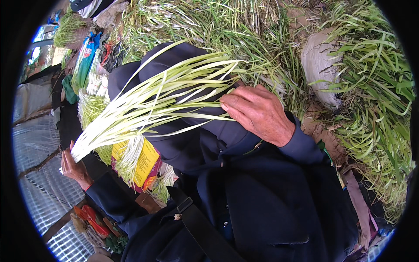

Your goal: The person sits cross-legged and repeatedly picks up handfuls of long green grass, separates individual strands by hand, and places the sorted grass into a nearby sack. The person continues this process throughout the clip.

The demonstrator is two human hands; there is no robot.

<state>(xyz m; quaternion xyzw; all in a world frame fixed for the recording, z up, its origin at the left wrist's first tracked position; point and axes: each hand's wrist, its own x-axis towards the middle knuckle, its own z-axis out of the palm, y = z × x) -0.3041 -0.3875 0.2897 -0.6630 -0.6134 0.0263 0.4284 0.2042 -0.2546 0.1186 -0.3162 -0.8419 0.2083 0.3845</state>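
Note:
A long bunch of pale garlic chives (131, 107), white at the stalks and yellow-green at the leaves, stretches slantwise over my dark-clad knees. My left hand (75, 168), far out at the left, is closed round the white stalk ends. At the other end, my right hand (261, 112) is closed on the leaf tips, its fingers curled with the back of the hand up. The leaves fan out loosely between the two hands, and some tips stick out past the right hand's fingers. What lies under those fingers is partly hidden.
Loose green chives (209, 22) lie heaped across the far side, with another big heap (375, 87) at the right beside a whitish wrapped bundle (321, 65). Tied bunches (94, 85) stand at the left near a yellow printed sack (146, 161). Clear plastic sheeting (39, 148) borders the left.

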